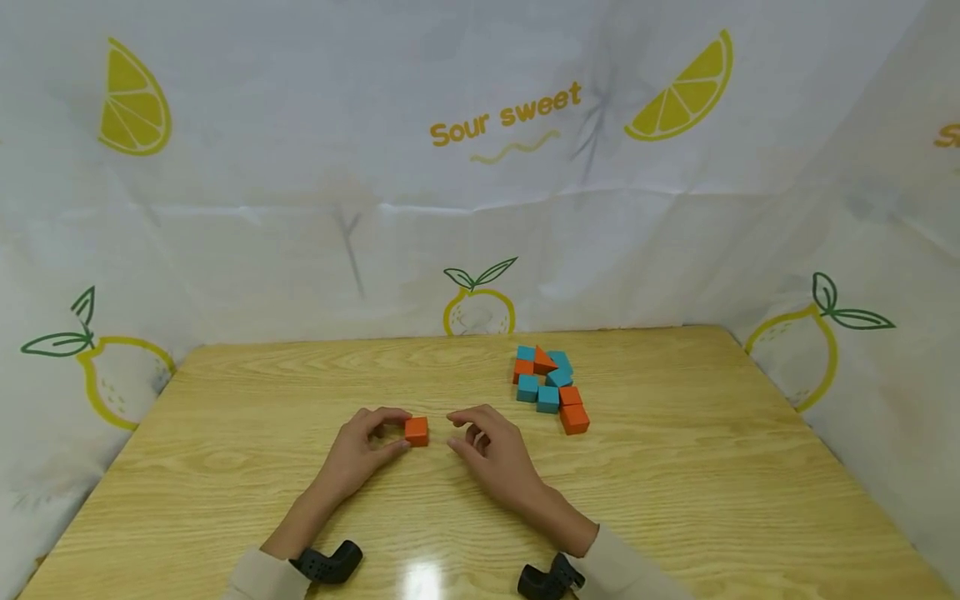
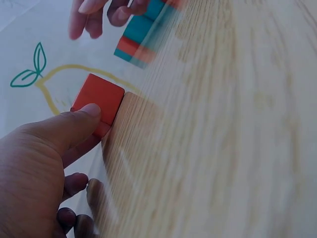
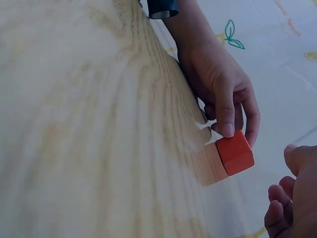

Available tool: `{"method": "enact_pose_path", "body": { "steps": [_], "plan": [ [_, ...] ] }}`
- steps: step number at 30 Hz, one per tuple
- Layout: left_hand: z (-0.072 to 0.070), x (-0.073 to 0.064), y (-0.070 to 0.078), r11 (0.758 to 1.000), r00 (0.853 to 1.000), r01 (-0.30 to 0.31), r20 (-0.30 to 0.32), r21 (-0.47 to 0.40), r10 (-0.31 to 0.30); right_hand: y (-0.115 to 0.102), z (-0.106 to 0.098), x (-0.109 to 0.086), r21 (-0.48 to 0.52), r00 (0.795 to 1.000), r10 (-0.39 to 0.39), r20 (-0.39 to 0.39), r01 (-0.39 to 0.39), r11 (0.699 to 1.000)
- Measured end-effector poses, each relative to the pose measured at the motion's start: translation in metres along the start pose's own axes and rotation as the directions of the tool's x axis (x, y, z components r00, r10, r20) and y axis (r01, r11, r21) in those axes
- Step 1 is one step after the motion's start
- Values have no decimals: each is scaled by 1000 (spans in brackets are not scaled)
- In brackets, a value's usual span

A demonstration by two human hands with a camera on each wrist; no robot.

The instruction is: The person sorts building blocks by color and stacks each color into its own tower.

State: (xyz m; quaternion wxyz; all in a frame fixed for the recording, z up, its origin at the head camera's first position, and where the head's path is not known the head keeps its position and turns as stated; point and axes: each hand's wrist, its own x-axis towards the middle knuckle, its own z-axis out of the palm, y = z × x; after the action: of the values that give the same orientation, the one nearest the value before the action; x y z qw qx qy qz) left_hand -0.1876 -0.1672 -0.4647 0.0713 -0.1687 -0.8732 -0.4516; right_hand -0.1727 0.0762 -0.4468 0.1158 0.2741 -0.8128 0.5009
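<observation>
An orange toy block (image 1: 417, 432), roughly cube-shaped, stands on the wooden table in front of me. My left hand (image 1: 362, 446) pinches it between thumb and index finger from the left side. In the left wrist view the thumb presses on the face of the orange block (image 2: 100, 96). To the right of it, a short gap away, my right hand (image 1: 495, 457) hovers with fingers loosely bent and nothing between thumb and fingertips. The right wrist view shows the left hand (image 3: 220, 84) on the block, with part of the right hand (image 3: 297, 198) at the edge.
A cluster of blue and orange blocks (image 1: 547, 399) lies beyond my right hand, including an orange triangular block (image 1: 543, 362). The wooden table (image 1: 247, 467) ends at a white cloth (image 1: 300, 267) printed with lemons. Each wrist wears a black camera (image 1: 330, 562).
</observation>
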Motion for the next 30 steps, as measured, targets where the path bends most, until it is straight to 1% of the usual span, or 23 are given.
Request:
{"method": "enact_pose_path", "body": {
  "steps": [7,12,15,18,21,23,25,27,30],
  "plan": [
    [-2,0,1,1000,1000,-12,-1,14,12,-2,-23,-10,-2,1000,16,-10,-16,1000],
    [-1,0,1,1000,1000,-14,-1,12,14,2,-44,-16,-15,999,33,-32,-33,999],
    [-1,0,2,1000,1000,-14,3,8,14,8,-58,-20,-45,998,15,-65,-18,999],
    [-1,0,2,1000,1000,-19,9,10,19,16,-71,-24,-73,993,-30,-116,22,997],
    [-2,0,2,1000,1000,-23,10,15,23,8,-85,-27,-108,985,-59,-164,42,993],
    [-2,0,2,1000,1000,-25,11,17,25,1,-94,-27,-128,980,-64,-190,40,991],
    [-2,0,2,1000,1000,-21,11,13,21,-7,-103,-27,-158,977,-55,-207,22,987],
    [-1,0,2,1000,1000,-16,11,10,16,-5,-110,-29,-176,974,-48,-220,9,984],
    [-1,0,1,1000,1000,-6,12,4,6,7,-117,-32,-187,970,-34,-242,-12,982]
  ]
}}
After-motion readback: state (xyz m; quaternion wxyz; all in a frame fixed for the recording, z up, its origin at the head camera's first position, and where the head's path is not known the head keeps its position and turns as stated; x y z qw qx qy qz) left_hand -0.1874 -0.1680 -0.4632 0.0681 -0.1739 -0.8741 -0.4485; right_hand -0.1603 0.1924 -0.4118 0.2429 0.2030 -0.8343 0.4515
